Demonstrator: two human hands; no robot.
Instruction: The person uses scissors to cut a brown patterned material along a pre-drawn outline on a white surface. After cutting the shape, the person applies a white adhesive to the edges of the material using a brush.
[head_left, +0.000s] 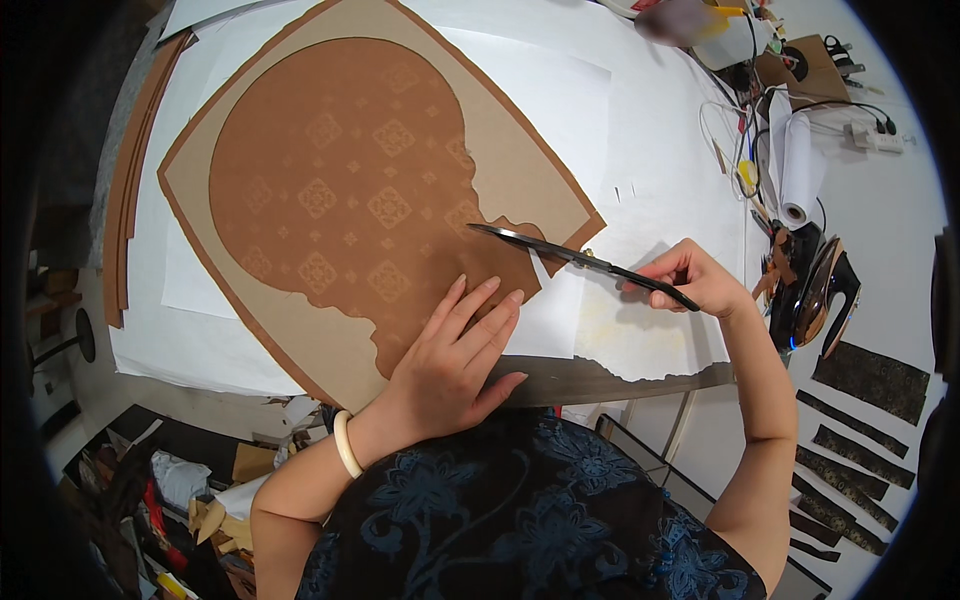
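The left hand lies flat, palm down, on the near part of the brown cloth, its fingers slightly spread and pointing far and right; it grasps nothing. A cream bangle circles its wrist.

The right hand, off the cloth's right side, grips the black scissors by the handles. Their blades point left, the tip over the cloth near its wavy right edge; whether the blades are parted is hard to tell.

The brown cloth lies on the desk, left of the scissors. It bears pale medallions, is broad and rounded at the far end, and narrows in waves toward the left hand. A beige border surrounds much of it, with a thin brown margin outside that. White paper lies beneath.

Along the desk's near edge, right of the left hand, runs a dark strip with a ragged far side. Long brown pieces lie at the far left.

On the right are a white roll and, nearer, an iron with a small blue light. Dark patterned pieces lie nearer still. Mixed scraps fill the near left.
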